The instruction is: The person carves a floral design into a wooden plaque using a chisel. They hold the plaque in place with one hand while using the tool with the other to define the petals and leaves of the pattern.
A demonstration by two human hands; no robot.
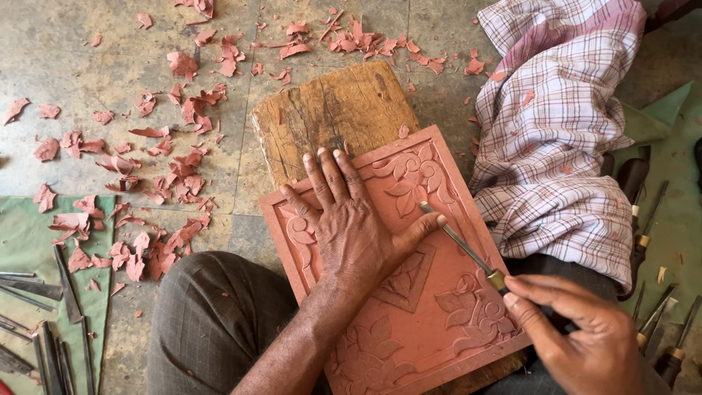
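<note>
On the wooden block [333,110] lies our red carved panel [431,307], across our lap. Our left hand [351,219] presses flat on it, fingers spread, thumb against the chisel [461,245]. Our right hand [578,336] pinches the chisel's handle end.

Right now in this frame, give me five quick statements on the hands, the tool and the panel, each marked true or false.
1. The left hand lies flat on the carved reddish panel. True.
2. The right hand holds a hammer. False: it holds a thin metal chisel with a brass ferrule.
3. The panel rests on a wooden block. True.
4. The chisel tip is far from the left thumb. False: the tip sits right by the thumb, against the leaf carving.
5. The reddish shavings lie mostly on the checked cloth. False: most are scattered on the floor to the left and behind the block.
</note>
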